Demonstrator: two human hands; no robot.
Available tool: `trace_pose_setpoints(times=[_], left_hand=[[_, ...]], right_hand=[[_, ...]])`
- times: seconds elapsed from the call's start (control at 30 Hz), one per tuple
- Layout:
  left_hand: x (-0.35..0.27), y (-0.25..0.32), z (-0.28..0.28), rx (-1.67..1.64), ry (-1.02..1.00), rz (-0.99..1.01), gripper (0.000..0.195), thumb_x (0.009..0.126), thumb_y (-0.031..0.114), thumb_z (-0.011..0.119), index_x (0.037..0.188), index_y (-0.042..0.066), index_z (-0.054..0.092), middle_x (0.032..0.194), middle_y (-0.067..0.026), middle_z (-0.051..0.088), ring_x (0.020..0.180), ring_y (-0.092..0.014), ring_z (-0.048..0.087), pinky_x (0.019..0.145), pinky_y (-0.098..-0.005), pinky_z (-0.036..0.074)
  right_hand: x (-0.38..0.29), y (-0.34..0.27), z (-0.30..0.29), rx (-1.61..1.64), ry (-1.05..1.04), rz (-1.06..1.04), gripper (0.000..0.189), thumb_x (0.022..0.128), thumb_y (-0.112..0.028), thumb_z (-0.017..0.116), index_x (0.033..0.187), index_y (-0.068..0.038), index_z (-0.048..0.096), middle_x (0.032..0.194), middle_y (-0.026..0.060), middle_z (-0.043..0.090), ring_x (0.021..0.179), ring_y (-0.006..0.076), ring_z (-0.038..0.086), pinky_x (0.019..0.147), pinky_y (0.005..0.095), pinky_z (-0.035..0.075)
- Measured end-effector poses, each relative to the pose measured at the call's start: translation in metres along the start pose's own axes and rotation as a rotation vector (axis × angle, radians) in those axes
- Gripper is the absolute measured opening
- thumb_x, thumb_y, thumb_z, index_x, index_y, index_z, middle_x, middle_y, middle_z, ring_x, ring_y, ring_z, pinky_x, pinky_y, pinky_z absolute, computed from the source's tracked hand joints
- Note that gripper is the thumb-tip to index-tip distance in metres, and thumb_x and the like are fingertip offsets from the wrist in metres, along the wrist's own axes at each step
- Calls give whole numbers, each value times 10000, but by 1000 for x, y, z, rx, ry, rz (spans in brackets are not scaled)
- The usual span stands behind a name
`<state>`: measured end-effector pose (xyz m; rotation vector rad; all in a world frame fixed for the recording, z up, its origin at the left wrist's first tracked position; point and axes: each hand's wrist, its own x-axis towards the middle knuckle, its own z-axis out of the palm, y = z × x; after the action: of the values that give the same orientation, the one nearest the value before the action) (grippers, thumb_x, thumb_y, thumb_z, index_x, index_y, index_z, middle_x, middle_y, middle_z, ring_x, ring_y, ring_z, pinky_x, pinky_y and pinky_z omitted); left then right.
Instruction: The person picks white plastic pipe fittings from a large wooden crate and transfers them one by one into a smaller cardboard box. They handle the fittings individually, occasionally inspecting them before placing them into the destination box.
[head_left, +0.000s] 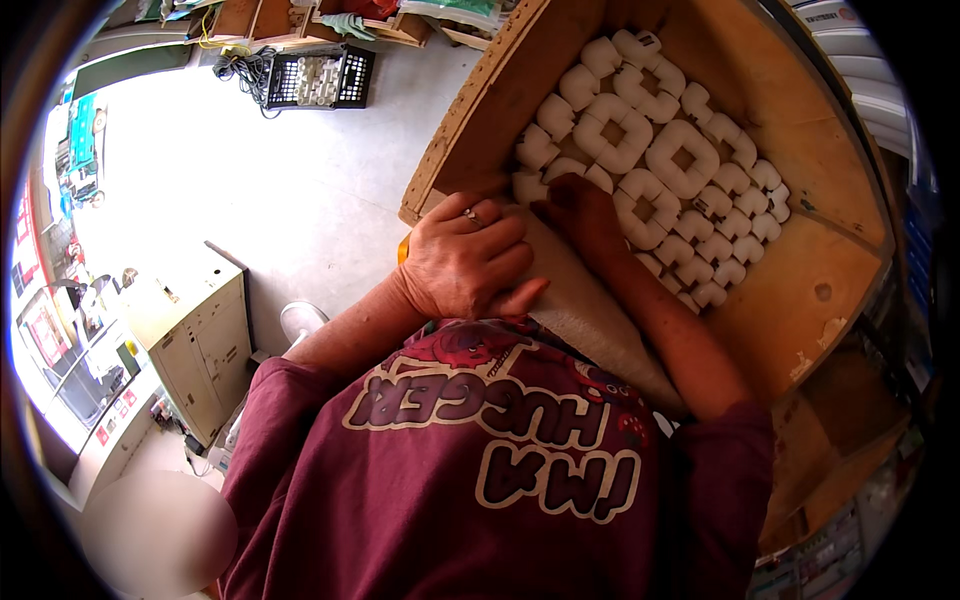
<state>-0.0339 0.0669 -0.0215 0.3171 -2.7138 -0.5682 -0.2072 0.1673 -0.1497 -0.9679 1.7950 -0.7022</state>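
Note:
My left hand (471, 259), with a ring on one finger, is curled at the near corner of a wooden box (787, 307). Its palm side is hidden, so whether it grips the rim cannot be seen. Over the pale padded edge (592, 315) of the box reaches my right hand (586, 217). Its fingers point down among white plastic pipe elbows (630, 202), and the fingertips are in shadow. The elbows lie in a layer inside the box. Several sets of them form square rings, such as one ring (682, 159) near the middle.
A black plastic crate (356, 79) holding pale fittings (317, 81) stands on the floor, beside a coiled dark cable (251, 71). To the left are a cream metal cabinet (199, 352) and a round white object (302, 321). Wooden bins (277, 21) line the far side.

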Motion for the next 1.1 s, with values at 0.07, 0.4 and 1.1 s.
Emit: trace_pose_setpoints(times=[0.07,0.4,1.1], left_hand=[[0,1,0,1,-7,-6,271,806,388,626,717,132,611,737,-12,550,670,-190,550,701,-333,442],[0,1,-1,-11,-19,-10,258,802,379,629,720,135,613,735,-10,549,680,-191,558,708,-336,443],[2,5,-1,38,37,12,238,830,325,625,672,151,590,735,-15,569,677,-228,567,673,-358,421]], right_hand=[[0,-2,-2,-69,-10,-18,442,757,-312,782,1060,-14,657,1035,190,668,937,328,666,823,401,534],[0,-1,2,-154,-2,-51,491,778,-240,794,1186,-18,637,1095,181,669,964,301,683,846,371,547],[-102,-104,-151,-469,-10,53,407,842,-234,719,1197,-62,618,1066,140,677,986,310,662,835,407,526]])
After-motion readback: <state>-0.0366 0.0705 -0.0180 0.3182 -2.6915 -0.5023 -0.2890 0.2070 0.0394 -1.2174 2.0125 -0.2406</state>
